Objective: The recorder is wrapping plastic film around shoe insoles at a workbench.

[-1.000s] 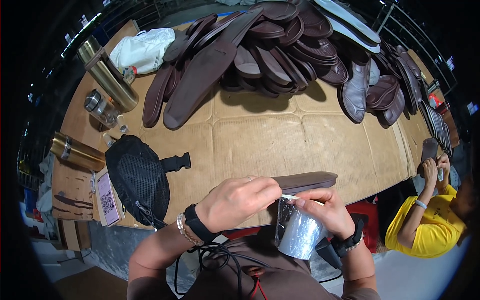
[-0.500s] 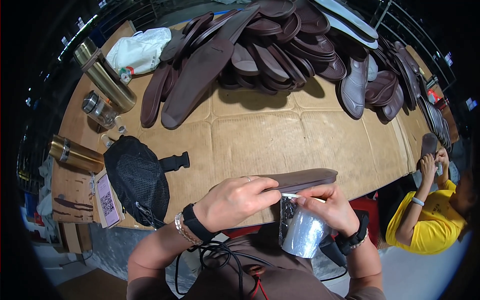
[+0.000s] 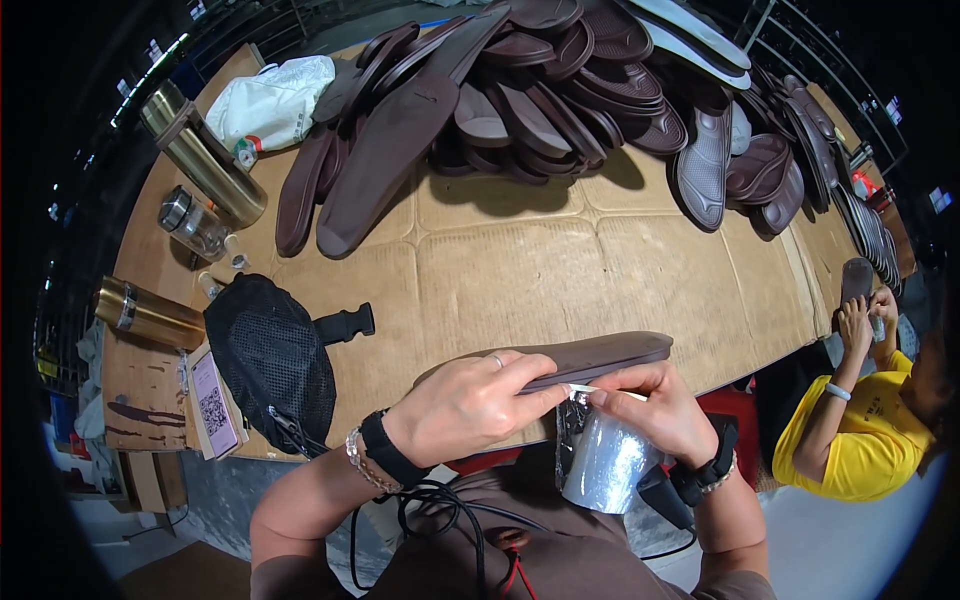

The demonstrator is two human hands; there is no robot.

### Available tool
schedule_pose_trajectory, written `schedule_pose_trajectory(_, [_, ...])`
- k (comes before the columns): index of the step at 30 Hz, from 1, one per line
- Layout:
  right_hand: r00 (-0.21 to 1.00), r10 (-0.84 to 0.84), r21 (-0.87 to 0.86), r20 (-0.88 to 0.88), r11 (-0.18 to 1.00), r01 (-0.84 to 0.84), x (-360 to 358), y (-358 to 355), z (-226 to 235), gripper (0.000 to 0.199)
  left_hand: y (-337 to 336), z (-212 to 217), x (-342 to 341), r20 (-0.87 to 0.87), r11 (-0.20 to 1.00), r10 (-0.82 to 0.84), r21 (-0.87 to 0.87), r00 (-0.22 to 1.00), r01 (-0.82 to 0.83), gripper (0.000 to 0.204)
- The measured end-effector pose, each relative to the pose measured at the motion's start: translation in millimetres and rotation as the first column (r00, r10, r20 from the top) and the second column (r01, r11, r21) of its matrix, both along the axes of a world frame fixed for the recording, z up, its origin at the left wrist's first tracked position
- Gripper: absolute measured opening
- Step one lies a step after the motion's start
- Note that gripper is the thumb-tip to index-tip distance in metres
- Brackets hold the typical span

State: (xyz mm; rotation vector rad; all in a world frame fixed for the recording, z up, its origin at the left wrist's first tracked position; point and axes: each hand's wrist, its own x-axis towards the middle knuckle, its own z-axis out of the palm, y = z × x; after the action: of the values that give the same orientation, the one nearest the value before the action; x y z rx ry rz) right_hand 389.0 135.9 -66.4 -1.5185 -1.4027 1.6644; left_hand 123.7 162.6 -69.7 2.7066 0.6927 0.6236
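My left hand grips a dark brown shoe sole held flat over the near edge of the cardboard-covered table. My right hand pinches a thin white strip against the sole's underside edge. A silvery crinkled plastic wrapper hangs below my right hand, over my lap. Both wrists wear bands, and black cables run down across my chest.
A big heap of brown soles fills the far side of the table. On the left lie a black mesh cap, metal flasks, a glass jar and a white bag. A person in yellow sits at right holding a sole.
The sole and both hands stay almost in place. My right fingers have shifted slightly along the sole's edge with the white strip; the wrapper hangs a little lower.
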Motion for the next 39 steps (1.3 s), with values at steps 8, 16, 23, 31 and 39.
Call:
schedule_pose_trajectory(8, [0.999,0.025,0.036,-0.024,0.999,-0.024,1,1,-3,0.019,-2,0,1,-0.043,1.000,0.014,0.012,0.999,-0.013,0.035])
schedule_pose_trajectory(16, [0.999,0.033,0.015,-0.021,0.999,-0.033,2,1,-1,0.020,-3,-1,0,0.023,0.998,-0.002,0.058,1.000,0.000,0.033])
schedule_pose_trajectory(23, [0.999,0.039,0.008,-0.034,0.999,-0.039,2,3,-2,0.020,-2,-1,1,0.011,0.998,0.001,0.055,1.000,-0.002,0.033])
schedule_pose_trajectory(31, [0.998,0.067,0.016,0.000,0.998,-0.067,5,2,2,0.020,-2,-1,4,0.006,0.997,0.017,0.074,1.000,-0.017,0.032])
schedule_pose_trajectory(39, [0.975,0.006,-0.050,-0.223,0.999,-0.018,17,-9,-1,0.031,-4,-4,4,0.007,0.999,0.019,0.045,1.000,-0.020,0.032])
